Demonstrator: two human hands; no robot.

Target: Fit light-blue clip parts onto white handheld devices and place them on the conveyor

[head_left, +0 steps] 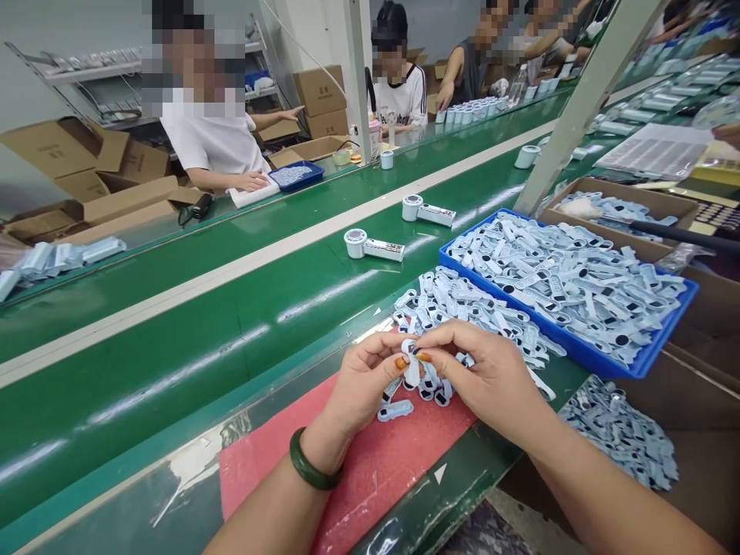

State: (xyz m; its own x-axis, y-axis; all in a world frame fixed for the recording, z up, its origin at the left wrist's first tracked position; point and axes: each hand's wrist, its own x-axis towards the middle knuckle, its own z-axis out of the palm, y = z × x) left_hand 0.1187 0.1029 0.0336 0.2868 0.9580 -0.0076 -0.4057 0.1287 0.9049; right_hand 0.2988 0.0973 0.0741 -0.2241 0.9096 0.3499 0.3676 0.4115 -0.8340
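Observation:
Both of my hands meet over a red mat (370, 462) at the near edge of the workbench. My left hand (364, 381) and my right hand (491, 370) pinch one small white plastic part (412, 362) between thumbs and fingertips. A green bangle (309, 466) sits on my left wrist. Just behind the hands lies a loose pile of light blue and white plastic parts (462, 308). One such part (396, 411) lies on the mat under my hands.
A blue tray (641, 366) heaped with the same parts stands at right. Two white assembled devices (373, 245) (428, 210) lie on the green conveyor belt (173, 339). Other people sit across the belt among cardboard boxes (86, 162). More parts (624, 432) fill a box at lower right.

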